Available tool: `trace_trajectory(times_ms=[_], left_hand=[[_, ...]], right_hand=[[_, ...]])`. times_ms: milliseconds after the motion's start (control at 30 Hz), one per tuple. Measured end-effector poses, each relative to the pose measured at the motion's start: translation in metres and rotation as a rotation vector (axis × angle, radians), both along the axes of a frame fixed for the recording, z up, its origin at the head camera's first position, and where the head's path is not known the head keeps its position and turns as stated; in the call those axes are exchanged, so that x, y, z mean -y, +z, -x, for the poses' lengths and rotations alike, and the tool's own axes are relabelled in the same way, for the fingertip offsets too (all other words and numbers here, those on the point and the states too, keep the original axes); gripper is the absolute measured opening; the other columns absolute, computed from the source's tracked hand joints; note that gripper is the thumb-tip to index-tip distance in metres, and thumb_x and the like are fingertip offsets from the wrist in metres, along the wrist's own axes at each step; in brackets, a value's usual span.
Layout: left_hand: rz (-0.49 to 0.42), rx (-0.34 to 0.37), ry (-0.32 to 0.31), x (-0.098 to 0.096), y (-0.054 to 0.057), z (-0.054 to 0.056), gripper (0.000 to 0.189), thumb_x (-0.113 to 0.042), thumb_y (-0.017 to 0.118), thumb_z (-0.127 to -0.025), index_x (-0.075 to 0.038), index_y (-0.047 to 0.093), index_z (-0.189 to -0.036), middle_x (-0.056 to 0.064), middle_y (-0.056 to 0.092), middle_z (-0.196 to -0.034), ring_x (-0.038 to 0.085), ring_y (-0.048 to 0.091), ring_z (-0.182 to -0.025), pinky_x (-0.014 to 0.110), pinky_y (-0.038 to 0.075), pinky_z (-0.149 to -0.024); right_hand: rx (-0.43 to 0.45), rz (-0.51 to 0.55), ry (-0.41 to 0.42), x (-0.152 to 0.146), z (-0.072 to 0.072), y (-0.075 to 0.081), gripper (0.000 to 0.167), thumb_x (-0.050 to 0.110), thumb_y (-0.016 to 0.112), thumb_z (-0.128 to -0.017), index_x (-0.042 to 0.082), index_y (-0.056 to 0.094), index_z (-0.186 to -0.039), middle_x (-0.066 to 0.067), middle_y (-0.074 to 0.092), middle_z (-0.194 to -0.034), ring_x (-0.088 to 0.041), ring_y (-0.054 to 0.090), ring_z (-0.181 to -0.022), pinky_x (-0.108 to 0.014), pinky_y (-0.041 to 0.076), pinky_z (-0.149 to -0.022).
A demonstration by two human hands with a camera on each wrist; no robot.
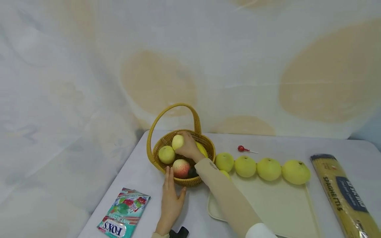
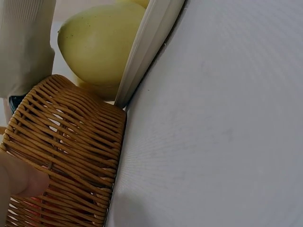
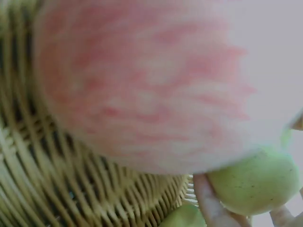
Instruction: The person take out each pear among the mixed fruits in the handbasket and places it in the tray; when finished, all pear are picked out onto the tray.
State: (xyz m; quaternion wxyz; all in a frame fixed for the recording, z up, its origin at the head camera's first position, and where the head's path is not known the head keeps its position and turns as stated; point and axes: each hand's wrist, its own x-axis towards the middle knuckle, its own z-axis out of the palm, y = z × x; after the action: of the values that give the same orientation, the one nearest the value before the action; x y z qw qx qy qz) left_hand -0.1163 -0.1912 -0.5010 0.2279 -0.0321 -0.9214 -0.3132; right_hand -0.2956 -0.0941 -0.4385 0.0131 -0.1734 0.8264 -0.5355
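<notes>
A yellow wicker basket (image 1: 209,140) with a tall arched handle stands at the table's back left. Inside it, my right hand (image 1: 189,147) grips a round yellow-green fruit (image 1: 178,142), whose dotted skin shows between the fingers (image 3: 210,201) in the right wrist view. Another yellow-green fruit (image 1: 166,154), a red-and-cream peach (image 1: 181,168), a dark item (image 1: 192,172) and a yellow fruit (image 1: 201,149), partly hidden by the right arm, lie in the basket. My left hand (image 1: 172,203) touches the basket's near side with straight fingers; its thumb (image 2: 31,182) is by the woven wall.
Right of the basket lies a cream tray (image 1: 276,205) with several yellow-green fruits (image 1: 245,166) along its back edge. A red lollipop (image 1: 241,148) is behind them. A spaghetti packet (image 1: 342,195) lies at the far right, a Fox's candy bag (image 1: 125,211) at the front left.
</notes>
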Motion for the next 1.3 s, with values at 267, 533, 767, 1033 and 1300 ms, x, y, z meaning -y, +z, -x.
trace_trajectory(times_ms=[267,533,767,1033,1300], left_hand=[[-0.015,0.007,-0.001,0.006,0.001,0.004,0.092,-0.005,0.074,-0.081,-0.007,0.020,-0.154,0.017,0.019,-0.161,0.044,0.032,-0.138,0.063,0.035,-0.106],[-0.022,0.035,0.004,0.012,0.005,0.010,0.091,-0.006,0.072,-0.083,-0.009,0.017,-0.156,0.016,0.016,-0.162,0.044,0.028,-0.141,0.062,0.034,-0.107],[-0.022,0.026,0.007,0.009,0.002,0.014,0.089,-0.004,0.073,-0.082,-0.005,0.020,-0.154,0.017,0.017,-0.161,0.043,0.029,-0.141,0.061,0.032,-0.109],[-0.036,0.041,0.000,0.008,0.000,0.018,0.090,-0.007,0.072,-0.083,-0.008,0.018,-0.155,0.016,0.016,-0.162,0.043,0.028,-0.142,0.061,0.030,-0.110],[-0.022,0.068,-0.001,0.008,-0.002,0.024,0.090,-0.010,0.071,-0.085,-0.010,0.015,-0.156,0.015,0.013,-0.163,0.042,0.027,-0.142,0.060,0.030,-0.111]], right_hand=[[0.024,0.136,-0.032,-0.006,0.000,0.022,0.072,0.008,0.076,-0.077,0.011,0.040,-0.140,-0.014,0.045,-0.138,-0.033,0.054,-0.116,-0.047,0.053,-0.089],[0.006,0.189,-0.015,-0.012,-0.006,0.045,0.073,0.009,0.077,-0.079,0.011,0.039,-0.141,-0.013,0.044,-0.141,-0.032,0.056,-0.117,-0.044,0.054,-0.089],[0.066,0.237,-0.047,-0.023,-0.012,0.053,0.071,0.011,0.075,-0.081,0.014,0.038,-0.142,-0.013,0.040,-0.145,-0.034,0.055,-0.119,-0.046,0.053,-0.090],[0.138,0.308,-0.081,-0.041,-0.013,0.049,0.072,0.012,0.073,-0.082,0.018,0.036,-0.144,-0.010,0.037,-0.150,-0.034,0.054,-0.119,-0.040,0.055,-0.083],[0.146,0.376,-0.054,-0.059,-0.022,0.055,0.071,0.009,0.070,-0.083,0.020,0.035,-0.143,-0.014,0.031,-0.150,-0.039,0.053,-0.117,-0.041,0.056,-0.078]])
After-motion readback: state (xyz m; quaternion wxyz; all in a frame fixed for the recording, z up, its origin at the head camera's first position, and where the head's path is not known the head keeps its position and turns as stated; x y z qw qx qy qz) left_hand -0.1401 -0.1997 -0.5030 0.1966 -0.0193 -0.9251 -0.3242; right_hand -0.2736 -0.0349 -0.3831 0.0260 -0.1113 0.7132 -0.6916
